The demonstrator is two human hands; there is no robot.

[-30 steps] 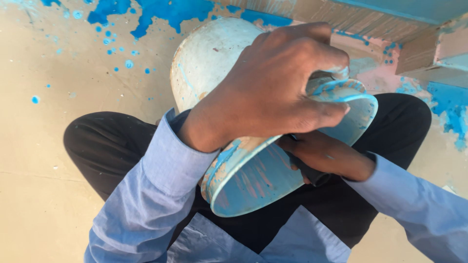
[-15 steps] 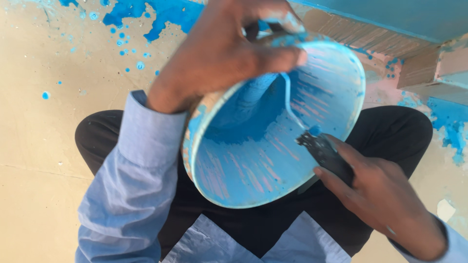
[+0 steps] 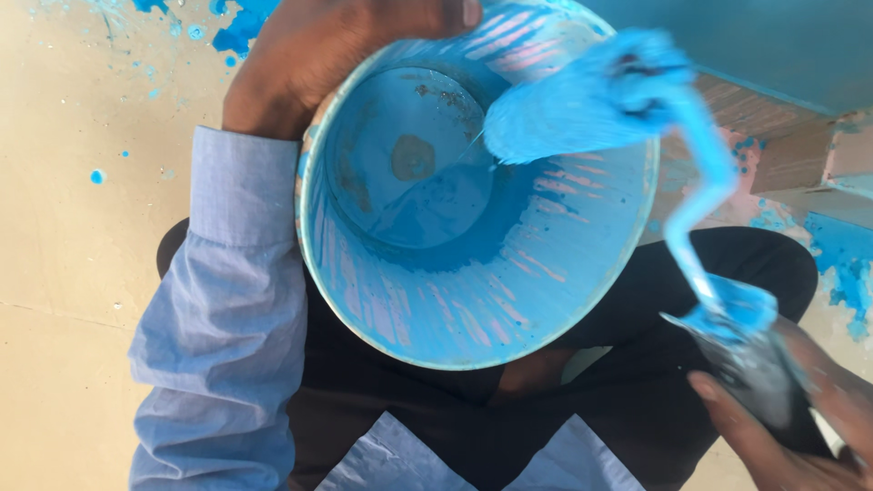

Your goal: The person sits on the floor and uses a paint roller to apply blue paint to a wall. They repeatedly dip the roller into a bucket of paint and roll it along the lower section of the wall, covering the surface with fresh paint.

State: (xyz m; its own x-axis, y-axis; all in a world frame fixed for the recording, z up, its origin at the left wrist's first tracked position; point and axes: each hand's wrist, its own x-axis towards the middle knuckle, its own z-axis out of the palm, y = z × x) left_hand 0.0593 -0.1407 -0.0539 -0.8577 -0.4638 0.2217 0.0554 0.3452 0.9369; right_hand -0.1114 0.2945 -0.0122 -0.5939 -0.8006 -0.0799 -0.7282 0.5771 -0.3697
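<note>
1. Bucket (image 3: 473,273) fills the middle of the frame, tilted so its open mouth faces the camera; its inner wall is streaked blue and pink, and a pool of blue paint (image 3: 436,232) lies low against its base.
2. Left hand (image 3: 341,50), at the top of the frame, grips the bucket at its upper rim, fingers (image 3: 446,11) clenched over the edge.
3. Right hand (image 3: 787,427), in the lower right corner, is closed around the dark handle (image 3: 755,368) of a paint roller; the handle is smeared with blue.
4. Roller (image 3: 582,100) sits at the upper right of the bucket's mouth, its sleeve thick with blue paint and blurred, one end reaching over the rim into the bucket. Whether it touches the wall I cannot tell.
5. Light blue sleeve (image 3: 227,300) runs down the left side; dark trousers (image 3: 637,382) show beneath the bucket.
6. Floor (image 3: 82,273) at the left is beige, spattered with blue in the upper left.
7. Blue-painted surface (image 3: 764,41) fills the upper right corner.
</note>
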